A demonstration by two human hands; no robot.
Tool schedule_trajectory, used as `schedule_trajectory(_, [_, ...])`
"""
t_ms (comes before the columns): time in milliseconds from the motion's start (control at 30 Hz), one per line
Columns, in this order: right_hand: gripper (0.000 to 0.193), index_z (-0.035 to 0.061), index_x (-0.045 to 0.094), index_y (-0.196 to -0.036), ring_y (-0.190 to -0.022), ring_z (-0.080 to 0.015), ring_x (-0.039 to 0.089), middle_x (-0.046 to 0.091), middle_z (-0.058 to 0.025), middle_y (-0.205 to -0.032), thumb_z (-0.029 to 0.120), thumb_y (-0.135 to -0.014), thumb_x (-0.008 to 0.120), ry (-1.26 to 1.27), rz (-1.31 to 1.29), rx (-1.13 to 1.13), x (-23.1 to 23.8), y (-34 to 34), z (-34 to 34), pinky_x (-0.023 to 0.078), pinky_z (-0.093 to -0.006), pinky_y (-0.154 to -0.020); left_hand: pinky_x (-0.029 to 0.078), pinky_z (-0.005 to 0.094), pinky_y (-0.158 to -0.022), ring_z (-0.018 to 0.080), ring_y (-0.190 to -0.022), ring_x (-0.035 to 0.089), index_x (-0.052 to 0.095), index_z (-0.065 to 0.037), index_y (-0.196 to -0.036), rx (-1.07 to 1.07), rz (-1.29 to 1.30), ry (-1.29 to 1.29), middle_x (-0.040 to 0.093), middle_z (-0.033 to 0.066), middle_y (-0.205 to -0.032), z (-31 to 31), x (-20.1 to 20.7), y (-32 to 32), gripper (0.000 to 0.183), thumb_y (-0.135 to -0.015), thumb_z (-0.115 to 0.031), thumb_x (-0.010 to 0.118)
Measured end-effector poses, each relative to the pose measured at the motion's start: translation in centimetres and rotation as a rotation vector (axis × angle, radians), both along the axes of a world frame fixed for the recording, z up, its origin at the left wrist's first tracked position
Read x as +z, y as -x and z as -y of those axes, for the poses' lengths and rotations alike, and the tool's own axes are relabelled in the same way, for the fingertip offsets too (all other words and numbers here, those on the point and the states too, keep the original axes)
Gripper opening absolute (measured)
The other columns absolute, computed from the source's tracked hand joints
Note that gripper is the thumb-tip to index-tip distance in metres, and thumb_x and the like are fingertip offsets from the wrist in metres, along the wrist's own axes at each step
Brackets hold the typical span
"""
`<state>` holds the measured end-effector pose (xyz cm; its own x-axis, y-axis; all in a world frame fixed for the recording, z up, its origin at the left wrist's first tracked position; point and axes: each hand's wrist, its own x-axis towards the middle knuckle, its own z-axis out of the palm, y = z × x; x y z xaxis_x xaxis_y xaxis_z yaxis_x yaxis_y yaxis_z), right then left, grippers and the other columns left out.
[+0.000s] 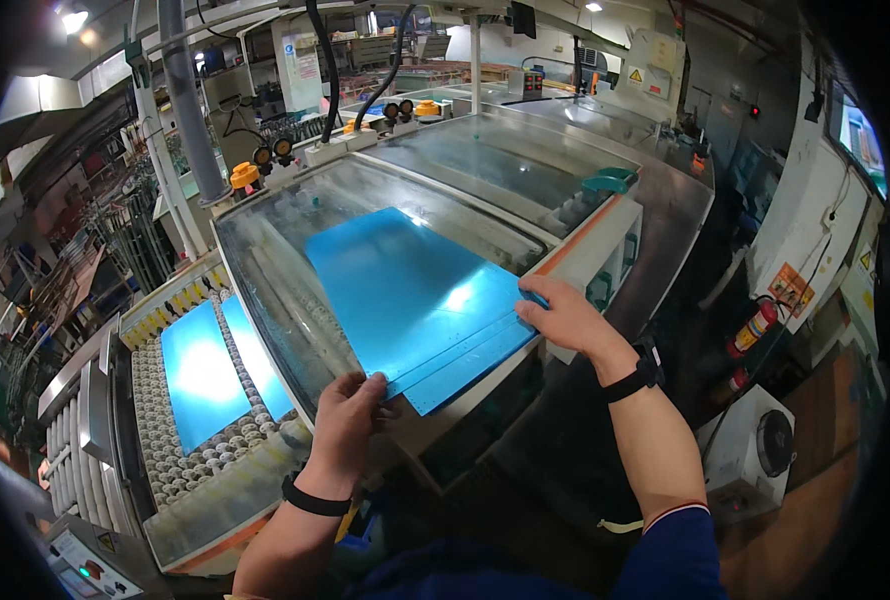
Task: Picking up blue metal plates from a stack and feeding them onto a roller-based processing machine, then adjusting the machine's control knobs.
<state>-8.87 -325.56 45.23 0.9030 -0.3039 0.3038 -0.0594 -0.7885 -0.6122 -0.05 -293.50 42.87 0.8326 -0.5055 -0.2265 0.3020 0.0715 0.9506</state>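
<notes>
Several thin, shiny blue sheets (410, 295) lie stacked on the clear cover (275, 240) of a wet conveyor machine. Their near edges are slightly fanned and overhang the cover's front. My left hand (350, 415) pinches the near left corner, thumb on top. At the right corner, my right hand (573, 315) is closed on the sheets, its thumb near the edge. To the left, a blue panel (200, 375) and a second blue panel (255, 355), partly under the cover's edge, lie flat on the roller bed (227, 458).
A green handle (610, 180) sits on the far right of the covers. Orange caps (244, 175) and black hoses (322, 70) are at the back. On the right are a fire extinguisher (753, 328) and a white fan unit (750, 455). A control panel (85, 570) is at lower left.
</notes>
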Motion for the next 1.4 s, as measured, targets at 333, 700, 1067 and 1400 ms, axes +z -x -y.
schedule_trajectory(333, [0.043, -0.0009, 0.062, -0.121, -0.114, -0.0392, 0.061, 0.066, -0.022, -0.12, 0.029, -0.09, 0.06, 0.017, 0.037, -0.046, 0.3, 0.1, -0.7, 0.047, -0.0413, -0.098, 0.047, 0.0278, -0.059, 0.0181, -0.076, 0.067, 0.058, -0.003, -0.104, 0.014, -0.076, 0.086, 0.063, 0.0068, -0.085, -1.0, -0.8, -2.4, 0.017, -0.099, -0.019, 0.057])
schedule_trajectory(700, [0.043, 0.0021, 0.071, -0.108, -0.103, -0.0403, 0.064, 0.07, -0.0207, -0.107, 0.038, -0.087, 0.061, 0.325, -0.184, -0.137, 2.7, -3.2, -1.0, 0.051, -0.0462, -0.091, 0.051, 0.0304, -0.053, 0.0263, -0.074, 0.069, 0.057, -0.003, -0.101, 0.12, -0.279, 0.39, 0.066, 0.0151, -0.087, -9.0, -2.8, -3.2, 0.008, -0.096, -0.009, 0.053])
schedule_trajectory(1067, [0.047, 0.0022, 0.068, -0.112, -0.109, -0.0404, 0.064, 0.068, -0.0221, -0.113, 0.042, -0.094, 0.051, 0.358, -0.267, -0.25, 1.7, -5.4, -3.1, 0.05, -0.0496, -0.094, 0.049, 0.0331, -0.062, 0.0154, -0.066, 0.054, 0.056, -0.011, -0.1, 0.248, -0.359, 0.384, 0.055, -0.0012, -0.079, -7.0, -2.2, -4.3, 0.013, -0.093, 0.0, 0.054])
schedule_trajectory(1400, [0.048, 0.0073, 0.064, -0.122, -0.116, -0.0381, 0.06, 0.065, -0.0182, -0.124, 0.044, -0.094, 0.051, 0.359, -0.255, -0.303, 1.2, -5.3, -3.4, 0.049, -0.049, -0.099, 0.043, 0.0311, -0.058, 0.014, -0.073, 0.058, 0.059, -0.015, -0.097, 0.253, -0.388, 0.442, 0.061, -0.0024, -0.085, -7.7, -4.1, -6.4, 0.006, -0.1, -0.02, 0.056])
